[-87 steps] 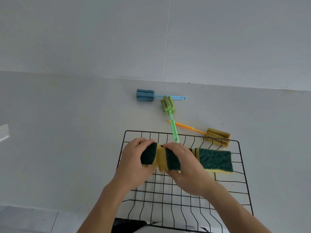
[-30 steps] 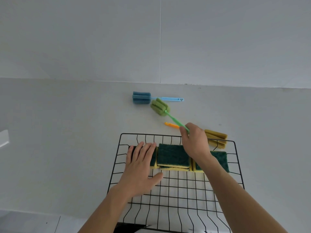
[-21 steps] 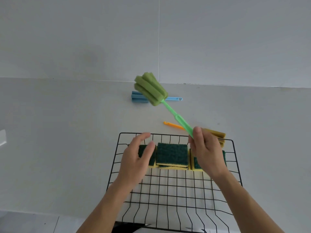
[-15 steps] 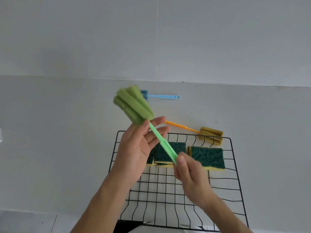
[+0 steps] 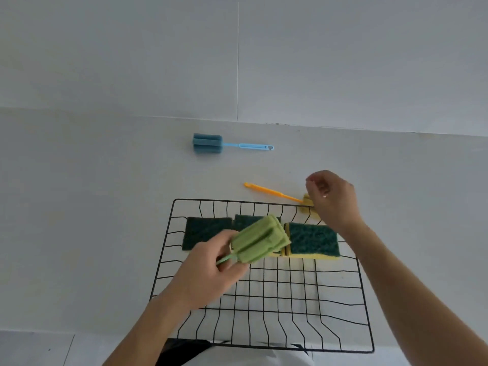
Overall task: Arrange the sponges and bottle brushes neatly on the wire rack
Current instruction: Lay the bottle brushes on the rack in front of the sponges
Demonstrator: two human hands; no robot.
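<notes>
Pale grey smooth countertop (image 5: 79,207) fills most of the view. Light grey tiled wall (image 5: 132,48) behind it, 1 thin vertical grout line (image 5: 237,62). Dark object (image 5: 182,350) at bottom edge, unclear.

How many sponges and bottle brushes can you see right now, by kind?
Sponges: 3, in a row on the wire rack: left, middle, right.
Bottle brushes: 3: green brush in the left hand, blue and orange off the rack.
Total: 6
</notes>
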